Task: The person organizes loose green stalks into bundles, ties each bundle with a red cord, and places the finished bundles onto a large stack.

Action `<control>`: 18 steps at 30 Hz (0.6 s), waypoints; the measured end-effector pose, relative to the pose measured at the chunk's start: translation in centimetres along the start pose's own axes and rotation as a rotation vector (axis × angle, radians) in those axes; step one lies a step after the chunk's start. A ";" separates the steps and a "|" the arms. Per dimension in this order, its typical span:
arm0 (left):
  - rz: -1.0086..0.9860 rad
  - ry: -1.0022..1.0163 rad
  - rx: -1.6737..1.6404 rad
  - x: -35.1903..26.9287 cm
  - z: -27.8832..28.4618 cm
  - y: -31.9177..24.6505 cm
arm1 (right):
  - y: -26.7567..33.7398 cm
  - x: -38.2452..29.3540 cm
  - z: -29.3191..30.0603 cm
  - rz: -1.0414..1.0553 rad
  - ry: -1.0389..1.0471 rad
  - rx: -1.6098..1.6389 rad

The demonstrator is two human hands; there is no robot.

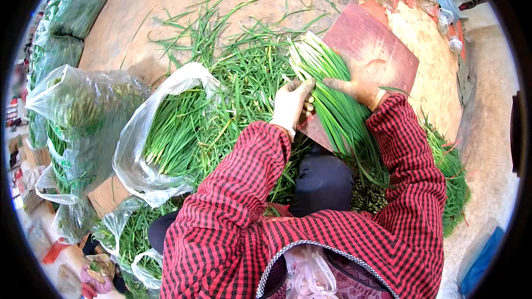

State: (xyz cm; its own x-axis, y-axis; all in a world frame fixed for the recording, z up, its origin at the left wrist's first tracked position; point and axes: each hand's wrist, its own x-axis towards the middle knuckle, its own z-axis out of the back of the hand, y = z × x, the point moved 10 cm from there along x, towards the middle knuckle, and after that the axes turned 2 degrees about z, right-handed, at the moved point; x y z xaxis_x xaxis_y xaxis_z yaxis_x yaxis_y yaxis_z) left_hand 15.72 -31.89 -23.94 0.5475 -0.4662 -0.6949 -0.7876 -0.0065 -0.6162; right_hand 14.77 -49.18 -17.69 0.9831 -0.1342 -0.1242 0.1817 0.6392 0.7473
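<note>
Both my hands are on a bunch of long green chives (338, 108), held slantwise over a dull red board (380, 37). Its pale stem ends point up and its leaf tips hang down by my knee. My left hand (293, 101), in what looks like a thin pale glove, grips the bunch's left side with thumb and curled fingers. From the right, my right hand (359, 85) lays its thumb across the stems; its other fingers are partly hidden beside the bunch. A short red tie (306, 121) shows just below my left hand.
Loose chive leaves (245, 70) lie heaped beyond my left hand. An opened clear plastic bag (129, 149) holds more chives, with a filled bag (95, 120) further left. Tied bunches (451, 182) lie at my right. A blue plastic item (482, 263) is at lower right.
</note>
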 end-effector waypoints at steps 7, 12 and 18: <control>-0.171 0.068 -0.058 1.1 -2.6 -2.3 | 0.6 -0.7 0.6 -0.049 -0.034 0.284; -0.247 0.026 -0.149 4.0 -2.3 -3.6 | 2.2 -1.1 0.5 0.009 -0.056 0.187; -0.511 -0.178 0.102 4.3 2.2 -8.5 | 1.7 -1.5 0.4 0.086 -0.239 -0.358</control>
State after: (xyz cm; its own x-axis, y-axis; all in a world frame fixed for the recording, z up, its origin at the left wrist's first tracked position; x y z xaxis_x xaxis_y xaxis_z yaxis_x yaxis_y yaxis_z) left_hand 25.44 -31.88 -22.55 0.8994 -0.2696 -0.3440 -0.3821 -0.1030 -0.9184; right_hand 13.56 -48.14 -15.98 0.9703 -0.2135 0.1141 0.1366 0.8720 0.4700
